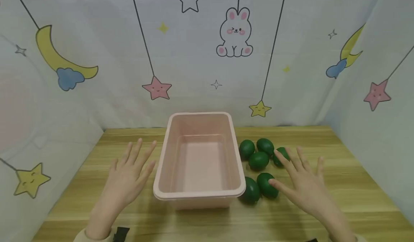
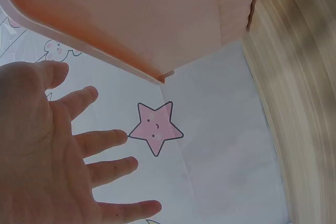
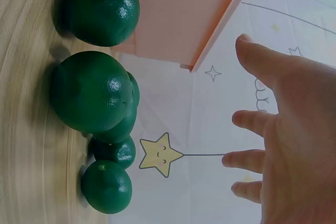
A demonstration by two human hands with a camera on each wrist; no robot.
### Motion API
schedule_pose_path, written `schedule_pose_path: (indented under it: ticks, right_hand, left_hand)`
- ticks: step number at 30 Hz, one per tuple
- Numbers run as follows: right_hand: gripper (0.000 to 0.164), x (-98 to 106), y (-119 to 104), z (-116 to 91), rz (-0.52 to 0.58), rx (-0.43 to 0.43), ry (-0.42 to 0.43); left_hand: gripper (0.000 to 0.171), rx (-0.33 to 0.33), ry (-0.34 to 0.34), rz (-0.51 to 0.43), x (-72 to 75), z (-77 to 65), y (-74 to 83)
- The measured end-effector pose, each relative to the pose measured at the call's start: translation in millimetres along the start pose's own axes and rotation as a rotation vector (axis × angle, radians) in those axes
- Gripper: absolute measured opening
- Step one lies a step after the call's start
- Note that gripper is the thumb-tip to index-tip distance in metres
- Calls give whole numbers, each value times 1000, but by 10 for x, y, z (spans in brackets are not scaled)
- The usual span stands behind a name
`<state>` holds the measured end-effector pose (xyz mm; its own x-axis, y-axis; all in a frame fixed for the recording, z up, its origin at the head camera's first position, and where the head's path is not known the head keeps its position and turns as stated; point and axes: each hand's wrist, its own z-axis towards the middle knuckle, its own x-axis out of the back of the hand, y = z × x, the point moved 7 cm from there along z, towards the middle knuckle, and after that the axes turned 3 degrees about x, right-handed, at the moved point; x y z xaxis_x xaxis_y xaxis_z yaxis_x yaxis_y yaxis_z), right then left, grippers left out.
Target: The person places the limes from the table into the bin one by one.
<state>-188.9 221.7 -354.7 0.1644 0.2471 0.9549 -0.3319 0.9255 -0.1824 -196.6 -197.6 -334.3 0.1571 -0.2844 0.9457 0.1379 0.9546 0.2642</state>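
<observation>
Left hand [image 1: 125, 180], fingers spread, left of pale-pink rectangular plastic tub [image 1: 198, 195], right hand [image 1: 306, 188], likewise spread, right of tub, near six glossy dark-green rounded fruits [image 1: 258, 161].

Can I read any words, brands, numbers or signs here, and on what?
None: no words, labels, brands, numbers or signs can be read on the pink bin, the green citrus fruits or the wooden tabletop. The printed backdrop shows only drawings, such as a winking rabbit.

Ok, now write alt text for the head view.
A person's left grip and right grip, bare hands with fingers spread, flank an open-topped pink box on a wooden table. Six green fruits lie right of the box; behind hangs a white cloth printed with stars, moons.
</observation>
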Motion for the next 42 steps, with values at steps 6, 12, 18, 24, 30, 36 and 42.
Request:
schedule_pose_path:
  ticks: [6,12,18,24,30,36,42]
  right_hand:
    - [82,-47,-83,22,-24,61,30]
    - [82,-55,-139,37,-37,93,51]
    - [79,-52,-246,7,-23,166,85]
    - [77,-117,-341,-8,-12,239,106]
    - [78,-221,-401,33,18,276,77]
    - [77,-298,-472,62,35,336,87]
    - [80,-364,-522,61,38,385,98]
  left_hand:
    - [52,-29,51,-75,29,13,69]
    - [50,-49,98,-228,40,63,151]
    - [50,-31,87,-339,4,130,167]
    - [49,-17,51,-449,-50,158,150]
    - [47,15,-5,-600,-106,203,129]
    - [48,62,-42,-713,-147,241,89]
    - [48,123,-86,-761,-214,279,61]
